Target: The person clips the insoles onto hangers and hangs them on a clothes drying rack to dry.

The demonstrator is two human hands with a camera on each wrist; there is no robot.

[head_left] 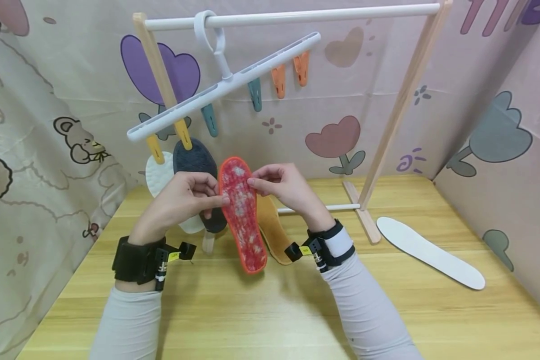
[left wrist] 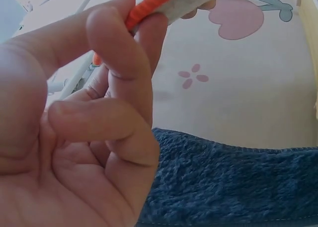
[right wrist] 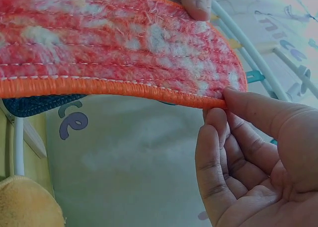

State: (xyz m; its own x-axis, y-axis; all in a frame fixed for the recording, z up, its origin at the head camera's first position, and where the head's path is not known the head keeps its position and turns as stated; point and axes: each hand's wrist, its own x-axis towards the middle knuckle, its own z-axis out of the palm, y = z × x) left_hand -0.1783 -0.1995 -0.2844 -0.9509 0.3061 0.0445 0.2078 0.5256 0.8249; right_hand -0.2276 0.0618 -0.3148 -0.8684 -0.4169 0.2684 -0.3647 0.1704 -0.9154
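Observation:
A red, white-flecked insole with an orange stitched edge is held between both hands in front of the rack. My left hand pinches its left edge between thumb and fingers. On the opposite edge, nearer the top, my right hand grips it; the right wrist view shows thumb and fingertips on the orange edging. Behind my left hand, a dark blue fuzzy insole and a white insole hang from yellow clips. A tan insole shows partly behind the red one.
A white hanger tilts down to the left on the rack's white rod. Two teal clips and two orange clips dangle from it. Wooden posts hold the rod. Another white insole lies on the table at right.

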